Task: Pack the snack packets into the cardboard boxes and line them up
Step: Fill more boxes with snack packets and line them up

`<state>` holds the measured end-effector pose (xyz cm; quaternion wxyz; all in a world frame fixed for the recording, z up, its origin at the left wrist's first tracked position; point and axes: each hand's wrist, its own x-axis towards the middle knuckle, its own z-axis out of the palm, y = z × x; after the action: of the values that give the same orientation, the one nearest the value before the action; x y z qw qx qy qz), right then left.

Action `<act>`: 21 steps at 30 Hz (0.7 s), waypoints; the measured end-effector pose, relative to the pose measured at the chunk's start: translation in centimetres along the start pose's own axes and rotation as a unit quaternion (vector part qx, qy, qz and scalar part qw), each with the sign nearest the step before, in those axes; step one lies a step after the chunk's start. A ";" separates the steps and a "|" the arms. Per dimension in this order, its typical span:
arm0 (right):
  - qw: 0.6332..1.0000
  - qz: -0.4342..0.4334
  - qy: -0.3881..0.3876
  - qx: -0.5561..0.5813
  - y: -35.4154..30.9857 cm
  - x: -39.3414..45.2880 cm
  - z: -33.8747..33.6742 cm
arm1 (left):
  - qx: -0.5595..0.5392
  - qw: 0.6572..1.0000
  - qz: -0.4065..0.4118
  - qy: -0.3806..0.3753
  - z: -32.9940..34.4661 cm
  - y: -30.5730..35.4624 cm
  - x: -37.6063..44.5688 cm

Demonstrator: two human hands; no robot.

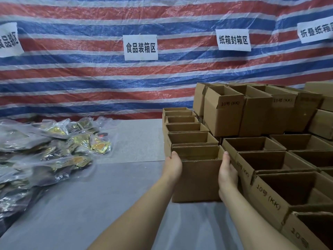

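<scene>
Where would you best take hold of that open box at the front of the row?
By its two flat side walls, one hand from each side, as the left hand and right hand do on the front box. Neighbouring boxes block the back.

Six open cardboard boxes (191, 139) stand in one row running away from the viewer. Two hands, the left hand (173, 166) and the right hand (227, 175), flank the nearest box. Four paper signs (141, 47) hang on the tarp (two are cut by the frame edges). The snack packets (54, 141) form one heap, too jumbled to count.
</scene>
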<state>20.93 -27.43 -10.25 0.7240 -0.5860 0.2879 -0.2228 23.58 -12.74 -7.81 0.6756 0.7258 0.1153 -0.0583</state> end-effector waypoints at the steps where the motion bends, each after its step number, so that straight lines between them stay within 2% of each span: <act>1: 1.000 0.001 -0.001 0.000 -0.1 0.3 0.2 | 0.000 1.000 -0.002 0.002 0.0 0.2 0.3; 11: 1.000 0.009 0.002 -0.014 -0.5 1.1 0.9 | -0.007 1.000 -0.001 -0.018 0.0 0.9 0.6; 15: 0.998 0.026 0.020 -0.046 -2.2 -0.1 0.3 | -0.027 0.998 0.035 -0.035 -0.5 1.1 -0.5; 18: 0.996 0.009 0.037 -0.079 -4.4 -1.6 -0.1 | 0.058 0.993 0.100 0.013 -0.8 1.3 -0.9; 21: 0.991 -0.054 0.041 -0.116 -7.0 -3.5 0.1 | 0.163 0.955 0.233 0.088 -0.6 2.4 -1.7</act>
<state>18.55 -26.60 -2.83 0.6258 -0.6709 0.3090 -0.2506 22.50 -12.41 -5.06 0.5301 0.8351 -0.0090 0.1468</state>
